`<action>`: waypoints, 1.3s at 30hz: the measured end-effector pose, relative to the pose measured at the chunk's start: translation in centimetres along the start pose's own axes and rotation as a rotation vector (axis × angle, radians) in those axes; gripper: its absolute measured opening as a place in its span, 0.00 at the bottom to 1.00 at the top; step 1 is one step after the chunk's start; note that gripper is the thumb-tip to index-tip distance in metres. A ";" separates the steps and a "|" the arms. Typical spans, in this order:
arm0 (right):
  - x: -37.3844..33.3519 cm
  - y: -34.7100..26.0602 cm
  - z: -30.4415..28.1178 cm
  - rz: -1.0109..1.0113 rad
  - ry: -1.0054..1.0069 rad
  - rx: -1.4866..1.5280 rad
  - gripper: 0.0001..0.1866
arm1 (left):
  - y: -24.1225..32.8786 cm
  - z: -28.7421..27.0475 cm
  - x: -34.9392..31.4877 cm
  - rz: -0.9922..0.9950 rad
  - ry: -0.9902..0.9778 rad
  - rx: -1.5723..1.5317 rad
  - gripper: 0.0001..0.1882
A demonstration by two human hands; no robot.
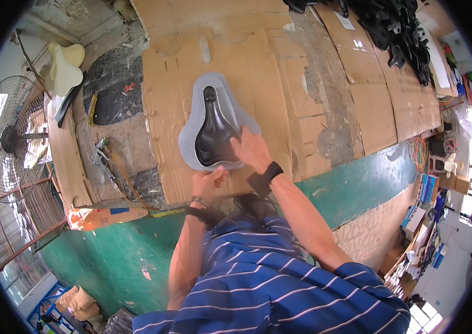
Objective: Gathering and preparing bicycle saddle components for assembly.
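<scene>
A black bicycle saddle shell (pixel 214 133), hollow side up, lies inside a grey saddle cover (pixel 192 121) on the cardboard-topped bench. Its narrow nose points away from me and its wide end is towards me. A pale line runs round the shell where it meets the cover. My left hand (pixel 209 182) is closed at the near edge of the cover, with thumb and finger at the rim. At the right side, my right hand (pixel 251 149) is bent over the cover's edge, fingers curled in against the shell; its fingertips are slightly blurred.
Flattened cardboard (pixel 175 72) covers the bench. Pale saddle pieces (pixel 64 67) stand at the far left beside a large fan (pixel 10 139). A metal tool (pixel 104 158) lies left of the cardboard. Black parts (pixel 397 33) are heaped at the far right. Boxes (pixel 412 217) stand on the right.
</scene>
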State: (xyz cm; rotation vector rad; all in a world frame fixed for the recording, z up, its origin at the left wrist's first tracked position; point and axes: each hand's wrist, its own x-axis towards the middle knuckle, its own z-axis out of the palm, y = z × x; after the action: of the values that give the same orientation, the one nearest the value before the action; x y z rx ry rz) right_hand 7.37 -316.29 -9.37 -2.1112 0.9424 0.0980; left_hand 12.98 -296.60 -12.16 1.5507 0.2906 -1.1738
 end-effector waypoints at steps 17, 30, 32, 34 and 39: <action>0.1 0.0 0.3 -0.061 0.015 -0.084 0.17 | 1.0 1.9 0.4 -0.011 -0.102 -0.271 0.14; -1.7 -2.3 -1.9 -0.178 0.387 -0.204 0.34 | -0.2 0.7 0.0 0.000 -0.138 -0.175 0.17; -1.4 -2.1 -1.5 -0.302 0.368 -0.318 0.26 | -0.8 0.4 -0.1 0.022 -0.129 -0.169 0.18; -0.8 -1.7 -0.9 -0.322 0.373 -0.296 0.18 | -1.3 0.0 -0.2 -0.035 -0.122 -0.152 0.18; -0.6 -0.6 -1.1 -0.161 0.163 0.021 0.17 | -1.2 -2.0 -0.9 -0.087 -0.176 0.165 0.14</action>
State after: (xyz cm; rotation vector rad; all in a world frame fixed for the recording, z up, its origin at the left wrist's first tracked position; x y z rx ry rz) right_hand 7.11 -316.47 -8.01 -2.1913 0.8591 -0.1678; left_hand 12.77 -294.10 -12.35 1.5760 0.1482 -1.4231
